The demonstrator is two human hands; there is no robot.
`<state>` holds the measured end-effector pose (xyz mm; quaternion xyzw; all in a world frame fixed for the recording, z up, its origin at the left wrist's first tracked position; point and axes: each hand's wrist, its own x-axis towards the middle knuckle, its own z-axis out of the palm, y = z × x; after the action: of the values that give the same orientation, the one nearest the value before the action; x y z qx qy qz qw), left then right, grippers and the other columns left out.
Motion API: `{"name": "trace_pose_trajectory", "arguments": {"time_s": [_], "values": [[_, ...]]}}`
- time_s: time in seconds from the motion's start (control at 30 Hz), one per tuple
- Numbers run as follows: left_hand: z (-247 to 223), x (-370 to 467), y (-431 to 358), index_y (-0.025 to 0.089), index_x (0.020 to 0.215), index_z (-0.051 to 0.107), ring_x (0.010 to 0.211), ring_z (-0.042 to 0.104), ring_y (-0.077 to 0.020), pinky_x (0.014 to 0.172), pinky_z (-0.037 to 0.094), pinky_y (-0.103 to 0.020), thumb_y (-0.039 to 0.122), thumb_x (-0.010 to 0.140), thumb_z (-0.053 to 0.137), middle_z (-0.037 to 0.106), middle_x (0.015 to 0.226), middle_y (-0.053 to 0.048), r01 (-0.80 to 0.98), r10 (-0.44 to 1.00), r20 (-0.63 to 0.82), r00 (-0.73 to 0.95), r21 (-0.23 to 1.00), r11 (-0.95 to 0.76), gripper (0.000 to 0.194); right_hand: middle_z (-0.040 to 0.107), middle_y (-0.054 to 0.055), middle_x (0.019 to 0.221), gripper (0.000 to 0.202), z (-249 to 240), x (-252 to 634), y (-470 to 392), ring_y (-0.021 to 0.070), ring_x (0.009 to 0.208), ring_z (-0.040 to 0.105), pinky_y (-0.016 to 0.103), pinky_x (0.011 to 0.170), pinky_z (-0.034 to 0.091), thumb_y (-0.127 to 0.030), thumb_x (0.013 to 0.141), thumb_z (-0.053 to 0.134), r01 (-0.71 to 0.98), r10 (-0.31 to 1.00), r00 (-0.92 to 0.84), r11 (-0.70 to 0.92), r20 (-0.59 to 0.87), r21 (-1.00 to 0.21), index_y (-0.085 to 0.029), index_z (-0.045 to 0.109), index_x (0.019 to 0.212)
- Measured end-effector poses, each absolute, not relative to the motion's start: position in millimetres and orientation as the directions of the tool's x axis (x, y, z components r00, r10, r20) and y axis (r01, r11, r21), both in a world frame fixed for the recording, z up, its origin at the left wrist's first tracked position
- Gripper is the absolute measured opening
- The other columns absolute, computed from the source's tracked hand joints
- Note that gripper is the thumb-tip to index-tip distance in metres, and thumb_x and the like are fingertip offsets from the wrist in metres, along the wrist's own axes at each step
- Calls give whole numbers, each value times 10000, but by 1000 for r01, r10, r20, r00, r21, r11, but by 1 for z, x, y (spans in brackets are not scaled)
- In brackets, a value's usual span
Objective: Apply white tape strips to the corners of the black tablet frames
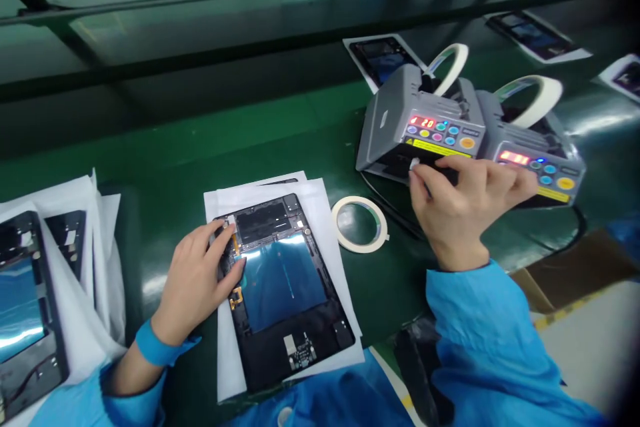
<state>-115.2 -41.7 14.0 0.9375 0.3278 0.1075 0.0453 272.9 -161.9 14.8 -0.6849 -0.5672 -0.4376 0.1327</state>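
Note:
An opened tablet [285,280], its battery and circuit boards exposed, lies on white sheets [227,353] in front of me. My left hand [197,273] rests on its upper left edge, fingers apart and touching the frame. To the right, my right hand [463,203] pinches a small whitish piece of tape [414,164] between thumb and forefinger. That hand is at the front of a grey tape dispenser [387,117] with a lit red display. A roll of cream tape [384,230] lies flat on the green table between the tablet and the dispenser.
A second dispenser [560,147] stands against the first on the right. More opened tablets in white wrapping [95,267] are stacked at the left. Further tablets [383,57] lie at the back. A cardboard box [585,267] sits below the table's right edge.

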Motion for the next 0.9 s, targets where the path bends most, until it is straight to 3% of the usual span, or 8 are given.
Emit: {"name": "trace_pose_trajectory", "arguments": {"time_s": [0.1, 0.2, 0.27, 0.37, 0.47, 0.63, 0.8, 0.9], "values": [[14, -117, -44, 153, 1330, 495, 1201, 532, -349, 978, 479, -529, 345, 965, 494, 526, 1334, -189, 608, 640, 169, 749, 207, -766, 412, 709, 87, 929, 110, 24, 263, -170, 263, 876, 568, 437, 785, 372, -231, 872, 596, 932, 716, -30, -232, 697, 278, -233, 700, 911], [19, -116, -50, 142, 1296, 536, 1231, 516, -349, 1000, 466, -528, 333, 948, 530, 526, 1346, -195, 620, 653, 174, 737, 208, -756, 397, 709, 114, 970, 123, 35, 230, -169, 236, 844, 613, 385, 740, 430, -196, 848, 637, 997, 778, -30, -20, 627, 74, -196, 679, 963], [26, -110, -55, 127, 1264, 569, 1229, 511, -368, 975, 466, -544, 307, 930, 559, 542, 1335, -201, 641, 657, 175, 733, 146, -754, 380, 711, 76, 957, 87, 38, 204, -158, 194, 828, 630, 333, 729, 458, -180, 842, 657, 973, 823, -157, 223, 546, -56, -202, 663, 926], [35, -90, -60, 110, 1175, 616, 1088, 586, -327, 873, 511, -480, 298, 921, 592, 624, 1204, -169, 607, 619, 170, 766, 124, -785, 317, 712, 39, 928, 91, 32, 176, -133, 157, 792, 627, 300, 717, 463, -222, 905, 603, 886, 832, -365, 448, 419, -117, -191, 668, 960], [35, -62, -56, 113, 1057, 643, 917, 622, -246, 801, 534, -388, 303, 934, 602, 664, 1029, -107, 570, 595, 105, 797, 191, -799, 230, 710, 60, 946, 183, 16, 169, -116, 166, 779, 621, 309, 697, 462, -272, 939, 570, 860, 818, -412, 495, 402, -124, -152, 665, 1039], [29, -31, -38, 123, 1021, 632, 906, 603, -231, 791, 522, -357, 270, 969, 554, 636, 970, -80, 588, 596, -17, 803, 185, -787, 174, 694, 76, 974, 249, -4, 178, -115, 183, 811, 625, 324, 698, 462, -298, 948, 557, 851, 838, -387, 485, 383, -202, -133, 644, 1112], [36, -24, -32, 139, 884, 609, 774, 598, -211, 687, 490, -333, 152, 961, 507, 609, 848, -60, 463, 460, -56, 886, 58, -884, 129, 691, 84, 993, 251, -5, 182, -117, 188, 828, 630, 335, 725, 477, -307, 950, 547, 838, 852, -373, 479, 368, -259, -142, 643, 1113], [40, -21, -28, 144, 852, 598, 716, 591, -212, 636, 462, -335, 117, 958, 474, 596, 791, -52, 398, 398, -2, 918, -17, -917, 166, 693, 88, 995, 249, -4, 182, -117, 190, 828, 629, 341, 737, 478, -309, 947, 547, 841, 858, -364, 470, 361, -268, -151, 653, 1107]]}}
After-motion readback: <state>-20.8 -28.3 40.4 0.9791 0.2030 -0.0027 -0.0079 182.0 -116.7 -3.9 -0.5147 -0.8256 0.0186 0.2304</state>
